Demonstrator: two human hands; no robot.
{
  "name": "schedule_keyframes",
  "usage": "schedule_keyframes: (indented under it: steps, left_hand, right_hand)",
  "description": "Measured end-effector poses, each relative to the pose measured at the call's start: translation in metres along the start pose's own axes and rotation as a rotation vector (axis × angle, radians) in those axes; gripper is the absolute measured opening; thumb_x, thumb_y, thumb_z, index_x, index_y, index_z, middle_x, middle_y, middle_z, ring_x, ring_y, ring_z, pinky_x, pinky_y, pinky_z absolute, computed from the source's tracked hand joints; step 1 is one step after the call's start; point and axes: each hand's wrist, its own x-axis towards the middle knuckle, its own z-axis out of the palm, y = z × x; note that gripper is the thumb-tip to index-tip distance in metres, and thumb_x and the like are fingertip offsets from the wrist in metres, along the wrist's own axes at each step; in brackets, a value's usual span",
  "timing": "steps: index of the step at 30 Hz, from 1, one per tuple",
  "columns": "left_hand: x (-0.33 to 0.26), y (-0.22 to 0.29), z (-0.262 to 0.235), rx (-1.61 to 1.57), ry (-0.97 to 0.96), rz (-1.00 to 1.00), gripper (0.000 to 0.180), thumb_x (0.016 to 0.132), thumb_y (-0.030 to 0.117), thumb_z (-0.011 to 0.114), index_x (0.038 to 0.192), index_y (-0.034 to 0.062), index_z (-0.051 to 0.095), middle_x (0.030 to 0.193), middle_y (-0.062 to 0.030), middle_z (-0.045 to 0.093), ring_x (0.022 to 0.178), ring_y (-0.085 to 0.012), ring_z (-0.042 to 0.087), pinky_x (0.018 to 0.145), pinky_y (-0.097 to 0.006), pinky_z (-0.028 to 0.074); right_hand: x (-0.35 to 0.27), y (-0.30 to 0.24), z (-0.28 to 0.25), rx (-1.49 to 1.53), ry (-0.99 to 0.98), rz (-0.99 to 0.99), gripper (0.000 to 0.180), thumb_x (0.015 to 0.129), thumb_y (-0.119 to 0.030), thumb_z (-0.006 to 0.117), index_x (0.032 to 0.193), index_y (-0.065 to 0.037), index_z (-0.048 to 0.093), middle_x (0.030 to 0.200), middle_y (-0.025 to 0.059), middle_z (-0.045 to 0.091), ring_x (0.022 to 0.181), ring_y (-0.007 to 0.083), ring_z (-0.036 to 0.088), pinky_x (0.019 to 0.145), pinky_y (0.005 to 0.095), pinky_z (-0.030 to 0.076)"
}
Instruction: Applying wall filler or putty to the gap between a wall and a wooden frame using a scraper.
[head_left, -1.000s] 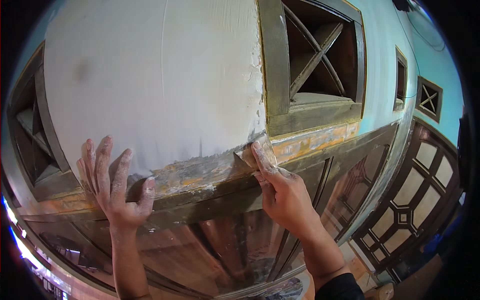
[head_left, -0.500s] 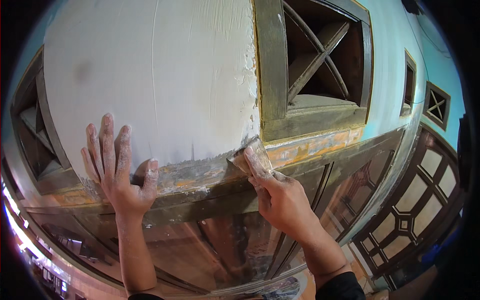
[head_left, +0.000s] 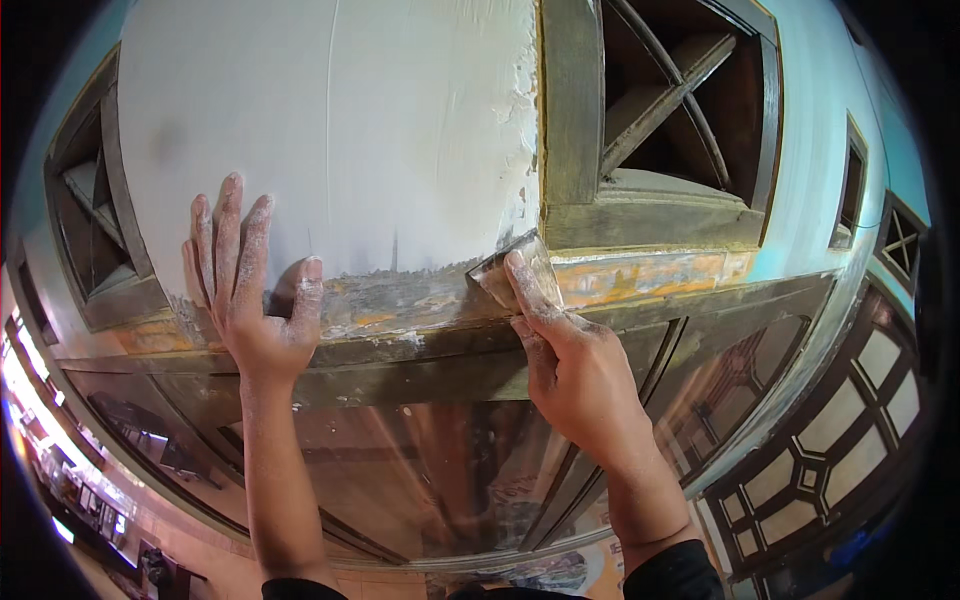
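Observation:
Dusted with white powder, my left hand [head_left: 262, 310] rests with fingers stretched out on the white-coated wall panel [head_left: 400, 130], near its lower edge. My right hand [head_left: 585, 370] grips a small flat scraper [head_left: 535, 270] with a wide blade, the index finger laid along its face. The blade's upper edge touches the wall just below the lower left corner of the window-vent frame. Under the white coat runs a rough grey and orange strip [head_left: 400, 302], patchy with old filler. The scraper's grip end is hidden by my fingers.
A dark wooden vent frame [head_left: 655, 226] with crossed bars is at upper right, another vent [head_left: 95, 210] at far left. Below runs a wooden rail [head_left: 400, 380] over glazed panels [head_left: 400, 460]. A panelled door [head_left: 820, 450] is at right.
The whole view has shifted, so wall and hands sit higher in the picture. Against the vent corner, the scraper has hardly moved. My left hand still lies on the wall.

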Motion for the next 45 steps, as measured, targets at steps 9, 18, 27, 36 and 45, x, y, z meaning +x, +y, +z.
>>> schedule_keyframes:
  steps: [9,18,27,36,45]
  left_hand:
    - [0.0,-0.003,0.001,0.003,0.042,-0.019,0.057,0.089,0.029,0.071,0.14,0.0044,0.067,0.159,-0.0143,0.054,0.154,-0.0412,0.04,0.126,-0.056,0.022]
    - [-0.001,-0.002,0.004,-0.018,0.063,-0.005,0.056,0.09,0.029,0.07,0.139,0.0037,0.067,0.158,-0.0142,0.055,0.152,-0.0418,0.042,0.125,-0.056,0.023]
    - [-0.001,-0.004,0.004,-0.017,0.05,-0.002,0.055,0.089,0.027,0.07,0.138,0.0033,0.067,0.158,-0.0141,0.056,0.152,-0.0412,0.042,0.126,-0.055,0.023]
    - [-0.002,-0.005,0.005,-0.062,0.067,0.0,0.054,0.087,0.025,0.071,0.137,0.004,0.068,0.158,-0.0139,0.056,0.152,-0.0415,0.041,0.125,-0.056,0.024]
    - [-0.002,-0.007,0.003,-0.044,0.065,0.005,0.054,0.087,0.026,0.072,0.137,0.0049,0.069,0.157,-0.0136,0.057,0.152,-0.0416,0.043,0.125,-0.055,0.024]
  right_hand:
    - [0.0,0.001,0.002,0.095,0.002,-0.029,0.045,0.1,-0.006,0.065,0.144,-0.013,0.063,0.086,0.0283,0.066,0.081,0.0495,0.065,0.066,0.0485,0.053]
    - [-0.002,0.009,0.005,0.11,0.056,-0.056,0.022,0.099,-0.016,0.065,0.118,-0.012,0.075,0.076,0.0226,0.07,0.071,0.0472,0.068,0.065,0.0569,0.055]
    - [0.005,0.002,-0.003,0.117,0.019,-0.028,0.023,0.099,-0.014,0.065,0.119,-0.009,0.074,0.077,0.0246,0.069,0.074,0.0476,0.068,0.066,0.0573,0.054]
    - [0.005,-0.002,-0.006,0.108,0.015,-0.032,0.02,0.098,-0.013,0.065,0.115,-0.007,0.074,0.079,0.0251,0.07,0.073,0.0485,0.067,0.066,0.0567,0.054]
    - [0.005,-0.002,-0.011,0.113,0.037,-0.062,0.021,0.098,-0.013,0.065,0.116,-0.006,0.073,0.079,0.0237,0.069,0.072,0.0477,0.067,0.064,0.0554,0.054]
